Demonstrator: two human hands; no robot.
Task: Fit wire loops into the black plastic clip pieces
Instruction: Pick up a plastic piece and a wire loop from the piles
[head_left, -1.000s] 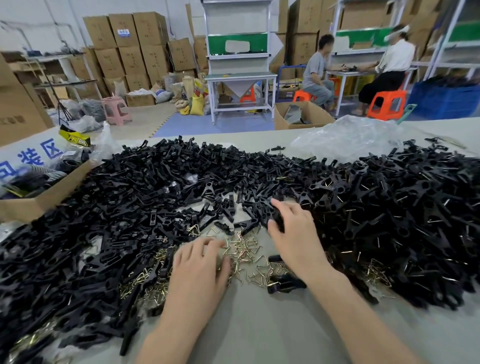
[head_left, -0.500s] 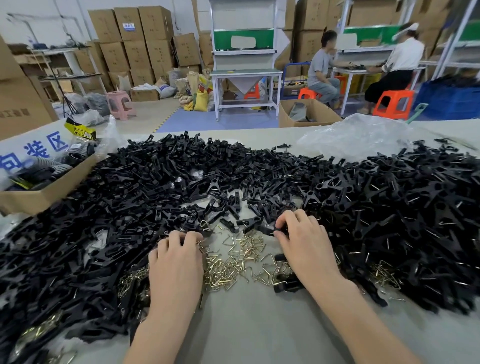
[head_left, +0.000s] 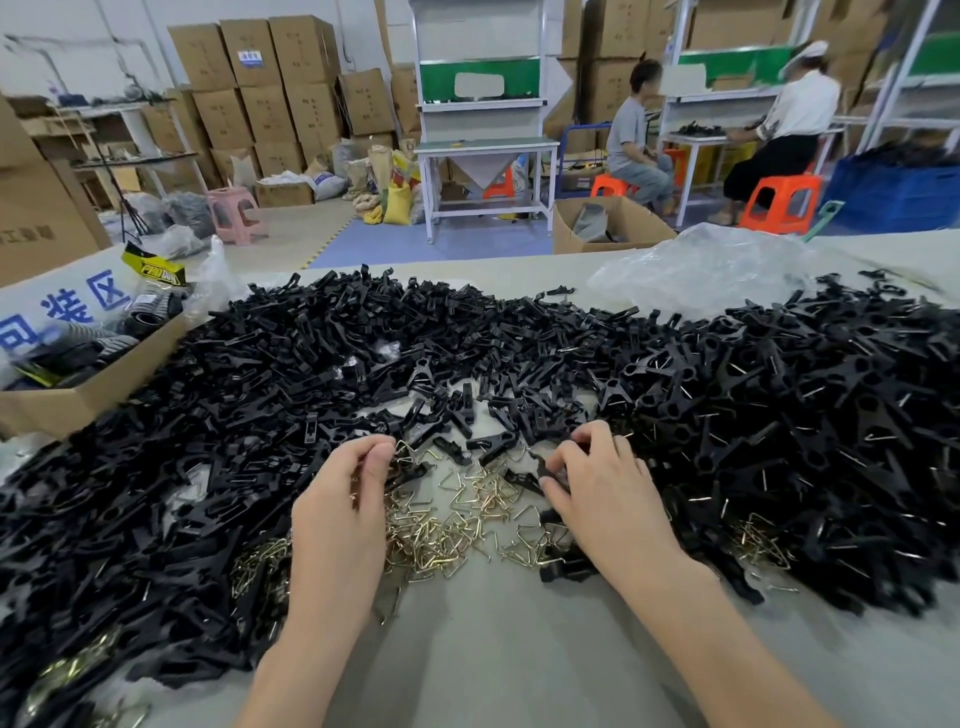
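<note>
A wide heap of black plastic clip pieces (head_left: 519, 358) covers the grey table from left to right. Brass-coloured wire loops (head_left: 467, 514) lie scattered in the gap between my hands. My left hand (head_left: 343, 514) has its fingertips curled and pinches a wire loop (head_left: 408, 451) at the near edge of the heap. My right hand (head_left: 602, 493) holds a black clip piece (head_left: 537, 470) between thumb and fingers. Another black clip (head_left: 563, 569) lies under my right wrist.
An open cardboard box (head_left: 93, 384) with dark goods stands at the left. A crumpled clear plastic bag (head_left: 711, 270) lies at the back right. More wire loops (head_left: 758, 540) show under the right heap. Two seated people work at far benches.
My left hand moved forward from the loose loops and pinched one wire loop. My right hand drew back from the heap with a black clip piece in its fingers.
</note>
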